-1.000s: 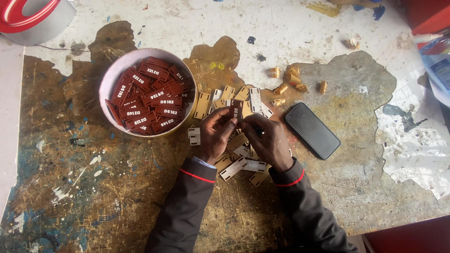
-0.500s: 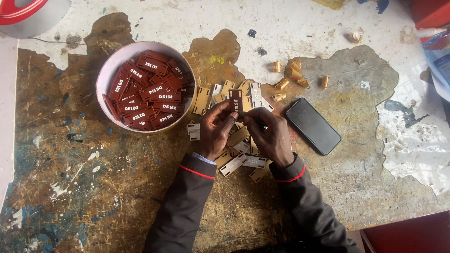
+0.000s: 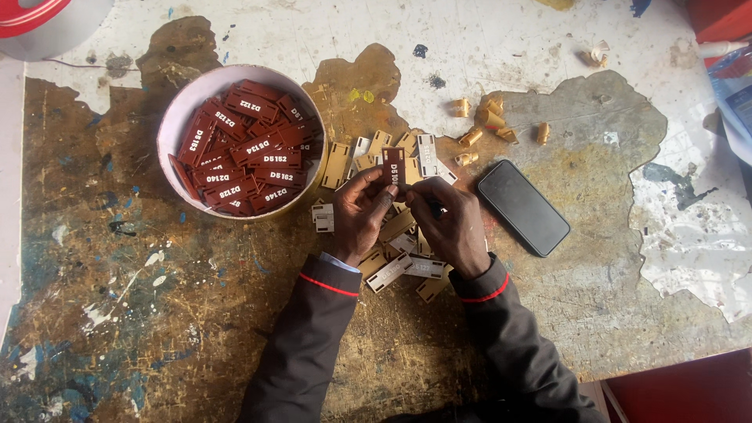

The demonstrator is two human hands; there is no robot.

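Both the left hand [image 3: 356,215] and right hand [image 3: 450,223] pinch one dark red tag [image 3: 393,167] above tan tags [image 3: 392,266] littering the surface [image 3: 117,313].

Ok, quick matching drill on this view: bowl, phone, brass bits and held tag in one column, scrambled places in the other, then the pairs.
1 bowl
2 phone
3 brass bits
4 dark red tag

a pinched by left hand and right hand
b right of the hands, face down
c left of the hands, full of red tags
d above the phone

1-c, 2-b, 3-d, 4-a
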